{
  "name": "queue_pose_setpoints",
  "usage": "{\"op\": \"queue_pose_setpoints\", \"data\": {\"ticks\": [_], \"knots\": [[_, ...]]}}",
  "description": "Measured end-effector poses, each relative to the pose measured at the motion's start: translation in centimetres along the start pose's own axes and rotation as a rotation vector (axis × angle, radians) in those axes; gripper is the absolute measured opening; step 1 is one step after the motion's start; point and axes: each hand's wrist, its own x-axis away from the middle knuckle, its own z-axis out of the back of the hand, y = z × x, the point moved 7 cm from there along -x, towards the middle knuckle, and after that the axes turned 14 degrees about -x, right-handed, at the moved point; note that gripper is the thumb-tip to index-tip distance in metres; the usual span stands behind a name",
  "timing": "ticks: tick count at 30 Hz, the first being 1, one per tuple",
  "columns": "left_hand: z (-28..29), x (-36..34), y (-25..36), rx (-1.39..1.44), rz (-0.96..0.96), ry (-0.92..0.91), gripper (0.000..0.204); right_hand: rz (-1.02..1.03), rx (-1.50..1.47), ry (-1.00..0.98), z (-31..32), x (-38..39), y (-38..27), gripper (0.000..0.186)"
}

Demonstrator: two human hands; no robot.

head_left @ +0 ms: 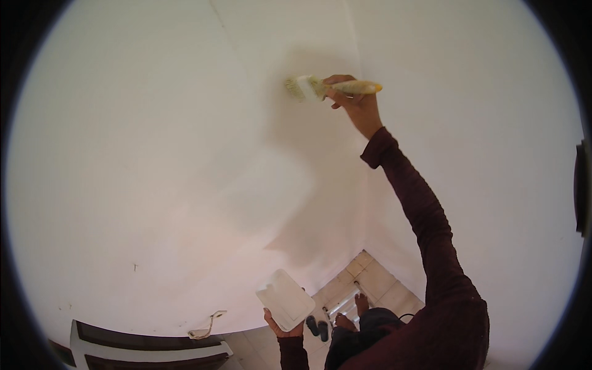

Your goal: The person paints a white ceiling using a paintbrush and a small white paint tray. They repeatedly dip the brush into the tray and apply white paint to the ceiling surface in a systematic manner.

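My right hand [356,106] is raised high near the corner, its fingers closed round a paintbrush [308,88] with a yellowish handle. The brush points left, and its bristles are at the white wall [185,123]; whether they touch it I cannot tell. Low in the view, my left hand [282,325] grips a shallow white tray [286,301] from below and the side. The tray is tilted so its inside shows, with pale paint or a pale surface in it. Dark red sleeves cover both arms.
My bare feet [345,321] stand on a metal ladder or stool [341,302] above the tiled floor [385,285]. Dark slippers [317,328] lie beside it. A cable loop [209,325] hangs on the wall over white-and-dark furniture [148,345]. Something dark juts in at far right [579,188].
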Motion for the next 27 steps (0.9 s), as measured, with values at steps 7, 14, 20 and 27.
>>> {"op": "queue_pose_setpoints", "data": {"ticks": [7, 14, 20, 27], "knots": [[0.0, -0.1, -0.1, -0.074, -0.040, 0.021, 0.078, 0.050, 0.131, 0.282, 12.6, -4.4, 0.7, 0.024], [0.1, -0.1, -0.2, -0.108, -0.051, 0.044, 0.079, 0.390, 0.454, 0.309, 7.6, -2.6, 1.7, 0.019], [-0.6, 0.0, 0.0, -0.114, -0.024, 0.024, 0.080, 0.467, 0.469, 0.029, -8.5, 4.1, -0.6, 0.034], [-0.4, -0.6, 0.6, -0.189, -0.057, -0.001, 0.084, 0.041, -0.072, -0.114, -8.1, 3.3, 2.4, 0.019]]}}
